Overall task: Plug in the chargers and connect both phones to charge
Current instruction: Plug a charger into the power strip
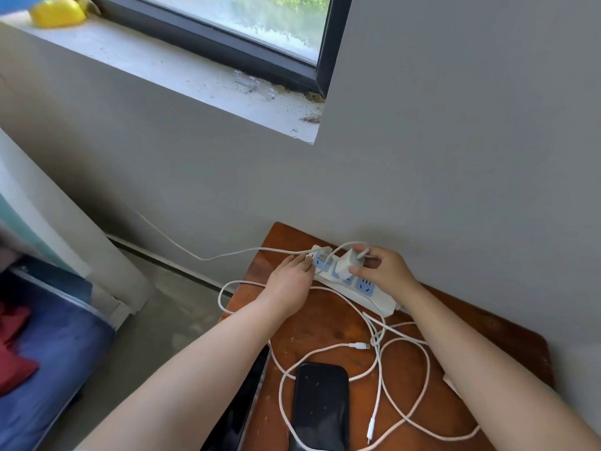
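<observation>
A white power strip (367,292) with blue sockets lies on the brown wooden table (328,323) against the wall. My right hand (383,271) grips a white charger block (349,265) standing on a middle socket. My left hand (289,284) rests on the strip's left end, fingers pressing it down. Two white cables (390,369) loop loosely over the table, their free plugs (361,346) lying unattached. One black phone (320,406) lies face up near the front. A second dark phone (242,402) lies at the table's left edge, partly under my left forearm.
The strip's own cord (195,253) runs left along the wall. A bed with blue bedding (48,353) stands at the lower left. A windowsill (162,66) with a yellow object (58,13) is above. Bare concrete floor lies between bed and table.
</observation>
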The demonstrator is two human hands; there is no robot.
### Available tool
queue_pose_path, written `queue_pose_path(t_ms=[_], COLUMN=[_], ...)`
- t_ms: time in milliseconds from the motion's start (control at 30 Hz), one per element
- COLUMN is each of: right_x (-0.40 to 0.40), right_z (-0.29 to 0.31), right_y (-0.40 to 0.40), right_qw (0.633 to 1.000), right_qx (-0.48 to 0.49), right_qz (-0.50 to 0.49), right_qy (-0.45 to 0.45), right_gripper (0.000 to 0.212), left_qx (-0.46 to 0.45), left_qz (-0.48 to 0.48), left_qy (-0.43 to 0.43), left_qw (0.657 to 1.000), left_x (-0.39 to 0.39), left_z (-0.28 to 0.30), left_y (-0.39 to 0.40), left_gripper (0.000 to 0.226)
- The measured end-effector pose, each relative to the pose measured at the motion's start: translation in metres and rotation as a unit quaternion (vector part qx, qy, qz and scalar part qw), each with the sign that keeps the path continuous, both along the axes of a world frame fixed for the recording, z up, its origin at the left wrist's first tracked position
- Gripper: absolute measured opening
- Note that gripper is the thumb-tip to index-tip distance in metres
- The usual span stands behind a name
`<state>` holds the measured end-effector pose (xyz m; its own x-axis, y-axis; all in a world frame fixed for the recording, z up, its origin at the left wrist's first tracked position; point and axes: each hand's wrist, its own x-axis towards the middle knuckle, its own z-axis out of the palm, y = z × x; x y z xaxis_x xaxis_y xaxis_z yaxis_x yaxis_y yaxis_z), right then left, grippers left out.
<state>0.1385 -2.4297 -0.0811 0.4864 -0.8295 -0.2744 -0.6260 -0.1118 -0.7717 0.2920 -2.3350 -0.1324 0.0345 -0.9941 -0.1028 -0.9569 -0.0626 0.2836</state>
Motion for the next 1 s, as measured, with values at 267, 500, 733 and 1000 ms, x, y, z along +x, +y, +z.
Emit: queue_pose_path(t_ms=[267, 500, 733, 1000], right_x=[0.005, 0.027, 0.016, 0.015], right_z=[-0.005, -0.008, -0.010, -0.016], right_y=[0.001, 0.008, 0.010, 0.014], right_qw=[0.999, 0.987, 0.993, 0.987], right_qx=[-0.036, -0.122, -0.094, -0.128], right_qz=[0.001, 0.038, 0.028, 0.056], right_qy=[0.035, 0.101, 0.071, 0.075], right_gripper=[0.043, 0.039, 0.047, 0.047], left_qx=[-0.030, -0.039, -0.035, -0.036], left_qz=[-0.002, -0.027, -0.043, -0.032], left_qy=[0.018, 0.018, 0.009, 0.017], left_qw=[0.999, 0.999, 0.998, 0.999], left_x=[0.003, 0.006, 0.006, 0.004], left_z=[-0.006, -0.016, -0.026, -0.028], left_y=[-0.002, 0.002, 0.010, 0.012], left_gripper=[0.041, 0.043, 0.048, 0.046])
